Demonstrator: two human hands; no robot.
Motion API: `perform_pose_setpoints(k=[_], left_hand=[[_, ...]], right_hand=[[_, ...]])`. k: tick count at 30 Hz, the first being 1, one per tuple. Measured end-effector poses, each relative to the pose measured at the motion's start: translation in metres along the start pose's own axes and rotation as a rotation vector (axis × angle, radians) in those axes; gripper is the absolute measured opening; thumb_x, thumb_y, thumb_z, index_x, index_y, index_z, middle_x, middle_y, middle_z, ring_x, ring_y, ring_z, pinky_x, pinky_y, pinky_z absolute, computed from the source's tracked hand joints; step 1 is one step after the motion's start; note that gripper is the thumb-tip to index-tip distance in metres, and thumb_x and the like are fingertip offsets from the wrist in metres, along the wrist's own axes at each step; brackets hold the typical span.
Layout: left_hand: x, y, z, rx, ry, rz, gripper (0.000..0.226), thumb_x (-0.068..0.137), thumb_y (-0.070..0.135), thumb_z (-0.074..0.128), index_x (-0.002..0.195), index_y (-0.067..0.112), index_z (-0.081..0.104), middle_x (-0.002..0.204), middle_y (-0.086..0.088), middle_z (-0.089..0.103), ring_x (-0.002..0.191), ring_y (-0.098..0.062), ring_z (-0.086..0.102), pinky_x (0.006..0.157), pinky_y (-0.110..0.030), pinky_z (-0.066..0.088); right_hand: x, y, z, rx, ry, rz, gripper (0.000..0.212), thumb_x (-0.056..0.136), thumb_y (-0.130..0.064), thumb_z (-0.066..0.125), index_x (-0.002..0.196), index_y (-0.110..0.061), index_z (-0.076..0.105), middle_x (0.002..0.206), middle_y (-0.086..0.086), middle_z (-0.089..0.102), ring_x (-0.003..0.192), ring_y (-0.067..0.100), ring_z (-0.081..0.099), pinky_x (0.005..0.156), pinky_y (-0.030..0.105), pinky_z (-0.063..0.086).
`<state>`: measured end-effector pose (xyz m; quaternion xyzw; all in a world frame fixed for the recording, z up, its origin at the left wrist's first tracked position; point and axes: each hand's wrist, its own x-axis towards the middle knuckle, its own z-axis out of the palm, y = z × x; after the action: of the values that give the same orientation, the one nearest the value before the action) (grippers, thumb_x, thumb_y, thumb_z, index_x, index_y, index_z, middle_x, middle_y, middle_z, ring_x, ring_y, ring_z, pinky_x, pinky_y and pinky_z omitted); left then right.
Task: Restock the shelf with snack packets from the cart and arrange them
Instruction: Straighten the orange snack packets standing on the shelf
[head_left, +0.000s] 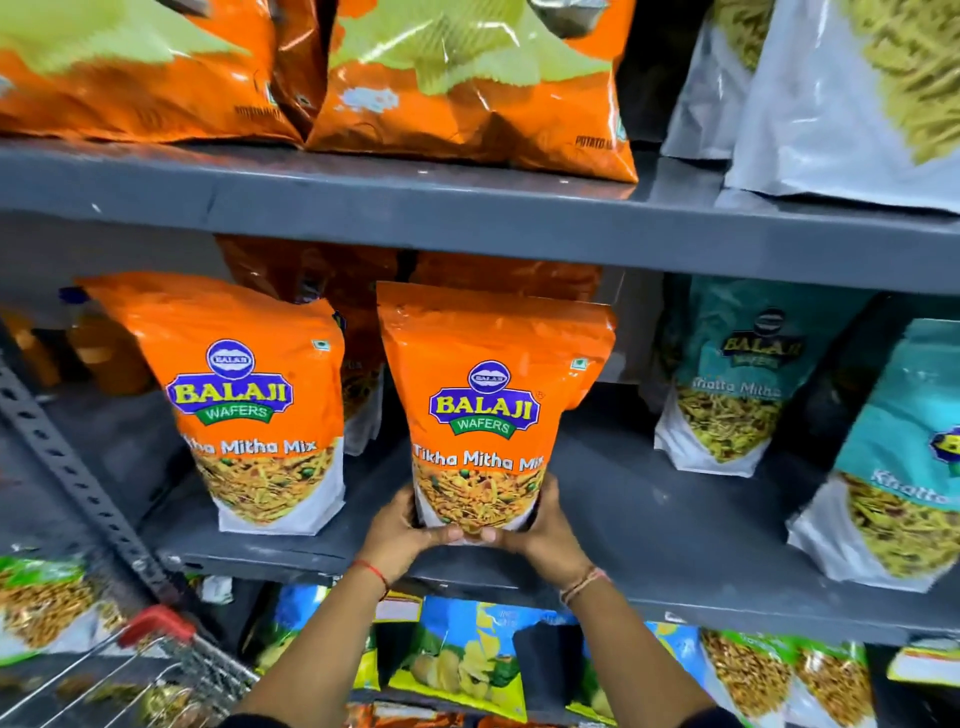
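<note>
On the middle shelf (649, 519) I see 1 Tikha Mitha Mix packet (488, 415) upright at the front edge, with a second Tikha Mitha Mix packet (260, 405) just left of it and Khatta Mitha packets (727, 384) to the right. The left hand (410, 530) and right hand (540, 525) grip either side of its base. The cart (156, 670) sits below, at lower left.

Forearms bare: a red thread band (372, 571) sits behind the left hand (400, 535), a few pale reddish threads (584, 584) behind the right hand (545, 535), dark sleeve edge (260, 722) at the very bottom.

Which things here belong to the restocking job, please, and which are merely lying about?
Job: orange Tikha Mitha Mix packet, held by left hand and right hand; matching packet beside it; grey shelf; cart.
Lying about: teal Khatta Mitha packets; orange wafer bags above; blue packets below.
</note>
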<state>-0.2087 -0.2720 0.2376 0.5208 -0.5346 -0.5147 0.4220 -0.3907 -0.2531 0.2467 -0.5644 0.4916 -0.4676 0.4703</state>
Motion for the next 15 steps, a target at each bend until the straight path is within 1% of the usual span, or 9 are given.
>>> perform_pose_setpoints(k=[1, 3, 5, 7, 9, 10, 12, 13, 15], left_hand=[[-0.002, 0.005, 0.001, -0.068, 0.032, 0.016, 0.054, 0.065, 0.005, 0.078, 0.111, 0.013, 0.05, 0.11, -0.009, 0.058, 0.108, -0.024, 0.053, 0.078, -0.022, 0.047], [-0.005, 0.019, 0.003, -0.286, 0.134, 0.061, 0.03, 0.091, 0.01, 0.049, 0.12, 0.014, 0.049, 0.11, -0.008, 0.061, 0.106, -0.02, 0.056, 0.08, -0.024, 0.047], [-0.001, 0.031, 0.006, -0.481, 0.17, 0.094, 0.03, 0.098, 0.023, 0.027, 0.11, 0.02, 0.055, 0.091, 0.008, 0.074, 0.089, -0.006, 0.067, 0.069, -0.018, 0.054], [0.008, 0.038, 0.008, -0.579, 0.227, 0.111, 0.034, 0.098, 0.024, 0.029, 0.095, 0.022, 0.063, 0.072, 0.015, 0.075, 0.071, 0.0, 0.069, 0.056, -0.014, 0.055], [0.011, 0.046, 0.007, -0.582, 0.292, 0.133, 0.032, 0.093, 0.019, 0.042, 0.084, 0.02, 0.072, 0.068, 0.015, 0.075, 0.067, -0.001, 0.069, 0.055, -0.016, 0.055], [0.012, 0.047, 0.004, -0.553, 0.326, 0.154, 0.026, 0.09, 0.017, 0.047, 0.087, 0.02, 0.073, 0.068, 0.017, 0.075, 0.068, 0.0, 0.069, 0.059, -0.018, 0.055], [0.02, 0.047, 0.0, -0.462, 0.39, 0.194, 0.024, 0.088, 0.007, 0.051, 0.106, 0.011, 0.066, 0.068, 0.023, 0.073, 0.069, 0.004, 0.066, 0.07, -0.023, 0.052], [0.023, 0.048, -0.002, -0.424, 0.417, 0.196, 0.027, 0.089, 0.002, 0.048, 0.113, 0.003, 0.06, 0.066, 0.025, 0.072, 0.068, 0.006, 0.065, 0.073, -0.025, 0.049], [0.024, 0.052, -0.004, -0.35, 0.456, 0.217, 0.029, 0.089, -0.004, 0.046, 0.117, -0.005, 0.054, 0.064, 0.027, 0.071, 0.066, 0.009, 0.064, 0.073, -0.023, 0.047]], right_hand=[[-0.001, -0.003, -0.002, 0.019, 0.035, -0.02, 0.09, 0.046, -0.037, 0.079, 0.121, -0.025, 0.03, 0.12, -0.012, 0.05, 0.108, -0.002, 0.05, 0.08, 0.006, 0.046], [-0.001, -0.013, -0.007, 0.118, 0.201, -0.067, 0.075, 0.066, -0.026, 0.077, 0.126, -0.02, 0.033, 0.132, -0.002, 0.046, 0.119, 0.012, 0.046, 0.094, 0.023, 0.045], [0.004, -0.032, -0.011, 0.298, 0.373, -0.108, 0.044, 0.084, -0.011, 0.061, 0.122, -0.017, 0.042, 0.129, 0.007, 0.049, 0.116, 0.018, 0.048, 0.095, 0.036, 0.044], [0.012, -0.051, -0.013, 0.37, 0.441, -0.134, 0.025, 0.089, -0.009, 0.052, 0.114, -0.013, 0.05, 0.112, 0.009, 0.059, 0.1, 0.018, 0.057, 0.086, 0.035, 0.049], [0.02, -0.061, -0.012, 0.324, 0.476, -0.147, 0.012, 0.089, -0.009, 0.051, 0.098, -0.015, 0.058, 0.093, 0.005, 0.065, 0.081, 0.013, 0.062, 0.074, 0.029, 0.05], [0.023, -0.064, -0.011, 0.303, 0.5, -0.145, 0.013, 0.089, -0.007, 0.052, 0.089, -0.018, 0.059, 0.084, 0.001, 0.068, 0.074, 0.011, 0.062, 0.069, 0.028, 0.05], [0.027, -0.064, -0.012, 0.294, 0.535, -0.133, 0.021, 0.087, -0.003, 0.053, 0.08, -0.021, 0.059, 0.067, -0.009, 0.071, 0.064, 0.007, 0.064, 0.062, 0.027, 0.052], [0.027, -0.064, -0.012, 0.298, 0.536, -0.13, 0.022, 0.087, -0.001, 0.052, 0.079, -0.021, 0.058, 0.061, -0.012, 0.071, 0.061, 0.004, 0.064, 0.058, 0.025, 0.054], [0.028, -0.067, -0.013, 0.281, 0.517, -0.135, 0.023, 0.088, 0.0, 0.051, 0.08, -0.02, 0.057, 0.059, -0.012, 0.07, 0.058, 0.0, 0.064, 0.055, 0.023, 0.054]])
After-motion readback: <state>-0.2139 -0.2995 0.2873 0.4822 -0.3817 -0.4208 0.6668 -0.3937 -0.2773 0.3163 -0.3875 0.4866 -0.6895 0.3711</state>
